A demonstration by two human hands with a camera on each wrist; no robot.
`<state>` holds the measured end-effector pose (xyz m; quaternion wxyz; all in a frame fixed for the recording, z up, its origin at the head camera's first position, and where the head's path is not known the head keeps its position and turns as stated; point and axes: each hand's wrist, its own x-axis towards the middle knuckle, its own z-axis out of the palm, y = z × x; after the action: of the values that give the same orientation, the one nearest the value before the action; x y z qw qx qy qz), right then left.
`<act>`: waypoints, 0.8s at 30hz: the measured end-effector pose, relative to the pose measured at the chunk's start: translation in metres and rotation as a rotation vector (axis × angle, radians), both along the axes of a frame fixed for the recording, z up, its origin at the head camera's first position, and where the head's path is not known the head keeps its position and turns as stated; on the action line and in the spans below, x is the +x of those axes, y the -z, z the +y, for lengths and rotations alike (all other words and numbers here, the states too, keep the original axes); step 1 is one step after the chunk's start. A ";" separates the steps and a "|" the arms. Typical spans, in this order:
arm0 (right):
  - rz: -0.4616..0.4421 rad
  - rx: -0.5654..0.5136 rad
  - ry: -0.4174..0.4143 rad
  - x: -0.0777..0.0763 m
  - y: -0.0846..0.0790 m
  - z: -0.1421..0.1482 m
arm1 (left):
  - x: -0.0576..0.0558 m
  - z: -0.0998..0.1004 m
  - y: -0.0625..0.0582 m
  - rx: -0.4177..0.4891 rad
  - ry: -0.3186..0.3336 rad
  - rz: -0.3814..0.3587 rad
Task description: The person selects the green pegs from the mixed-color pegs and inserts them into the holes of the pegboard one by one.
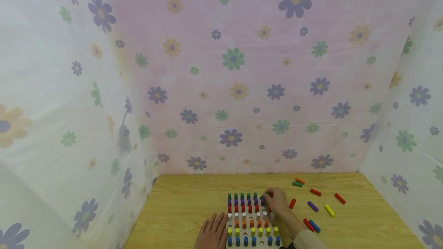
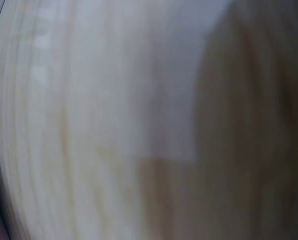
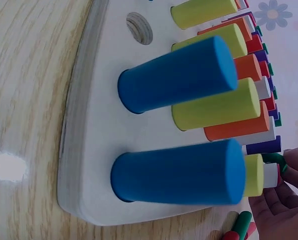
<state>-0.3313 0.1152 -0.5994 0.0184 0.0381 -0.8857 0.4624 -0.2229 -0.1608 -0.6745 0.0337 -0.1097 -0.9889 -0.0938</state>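
A pale wooden pegboard carries upright pegs in rows by colour: green, purple, red, white, orange, yellow and blue. At its far right corner my right hand pinches a green peg between thumb and fingers, close by a purple peg in the end of its row. My left hand lies flat with straight fingers along the board's left edge. Large in the right wrist view stand two blue pegs, beside an open hole.
Loose pegs lie right of the board: an orange one, a green one, a purple one, a yellow one, a blue one and several red ones. Flowered sheets enclose the wooden table.
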 end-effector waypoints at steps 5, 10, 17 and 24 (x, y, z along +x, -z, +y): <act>-0.010 -0.009 -0.006 0.000 0.002 -0.001 | 0.000 0.000 0.000 0.013 -0.003 -0.017; 0.038 -0.010 -0.029 0.001 0.003 -0.004 | 0.000 -0.001 0.001 0.006 -0.003 -0.006; 0.066 -0.010 -0.033 0.003 0.006 -0.009 | 0.002 -0.001 0.000 0.011 0.000 -0.029; 0.038 0.000 -0.003 -0.002 0.005 -0.015 | 0.000 -0.001 0.000 0.008 0.005 -0.019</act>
<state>-0.3329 0.1006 -0.6042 0.0346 0.0484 -0.8852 0.4614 -0.2225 -0.1620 -0.6743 0.0246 -0.1110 -0.9886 -0.0989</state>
